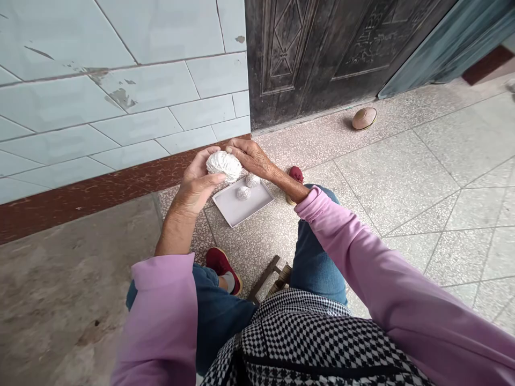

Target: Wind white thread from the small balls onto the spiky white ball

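Observation:
A large ball of white yarn point(222, 165) is held up in front of me, above the tray. Wrapped round its left side is my left hand point(193, 185), with the thumb across the front of the ball. My right hand point(252, 158) is closed at the ball's upper right edge, its fingertips pinched against the yarn; a single strand cannot be made out there. Below, a shallow white tray point(238, 214) lies on the floor. Two smaller white yarn balls point(243, 193) sit in it, partly below my right hand.
A tiled wall point(161, 128) with a brown base strip stands ahead on the left, beside a dark carved door point(301, 59). On the speckled floor lies a rounded tan object point(364, 118). Between my legs is part of a wooden stool point(265, 281); my red shoes point(219, 262) flank the tray.

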`<state>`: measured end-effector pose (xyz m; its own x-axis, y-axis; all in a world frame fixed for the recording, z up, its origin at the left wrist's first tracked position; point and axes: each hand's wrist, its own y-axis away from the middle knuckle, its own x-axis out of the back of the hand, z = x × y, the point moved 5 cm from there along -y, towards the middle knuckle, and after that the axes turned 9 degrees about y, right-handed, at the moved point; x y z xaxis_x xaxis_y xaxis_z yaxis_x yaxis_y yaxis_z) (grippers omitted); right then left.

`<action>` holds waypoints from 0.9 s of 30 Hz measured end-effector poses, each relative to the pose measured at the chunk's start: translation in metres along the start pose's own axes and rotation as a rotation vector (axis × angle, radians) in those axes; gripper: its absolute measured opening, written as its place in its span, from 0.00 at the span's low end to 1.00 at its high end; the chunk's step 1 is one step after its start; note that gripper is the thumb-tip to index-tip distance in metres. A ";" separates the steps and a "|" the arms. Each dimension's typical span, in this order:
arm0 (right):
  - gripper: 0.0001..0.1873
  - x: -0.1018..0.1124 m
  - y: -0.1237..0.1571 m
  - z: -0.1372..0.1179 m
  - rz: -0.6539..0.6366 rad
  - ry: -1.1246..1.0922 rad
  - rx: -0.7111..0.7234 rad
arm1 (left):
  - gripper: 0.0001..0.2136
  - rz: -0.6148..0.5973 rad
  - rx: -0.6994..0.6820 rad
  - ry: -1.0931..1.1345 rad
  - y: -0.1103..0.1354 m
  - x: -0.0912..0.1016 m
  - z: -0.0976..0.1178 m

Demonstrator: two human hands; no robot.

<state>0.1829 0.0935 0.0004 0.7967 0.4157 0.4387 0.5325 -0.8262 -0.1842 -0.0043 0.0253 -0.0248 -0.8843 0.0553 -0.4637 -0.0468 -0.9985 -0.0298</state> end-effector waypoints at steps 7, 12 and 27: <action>0.20 -0.015 -0.005 0.005 -0.126 0.179 0.009 | 0.33 0.138 -0.074 0.081 -0.008 0.012 -0.001; 0.18 -0.032 0.013 -0.009 -0.289 0.281 0.039 | 0.37 0.365 -0.201 0.020 -0.013 0.037 0.000; 0.31 0.004 -0.005 0.011 0.012 -0.039 0.045 | 0.32 0.044 0.057 -0.183 0.001 0.012 -0.011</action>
<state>0.1865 0.1032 -0.0066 0.8129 0.4214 0.4020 0.5347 -0.8136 -0.2285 -0.0103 0.0254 -0.0399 -0.9556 0.0155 -0.2943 -0.0283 -0.9988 0.0392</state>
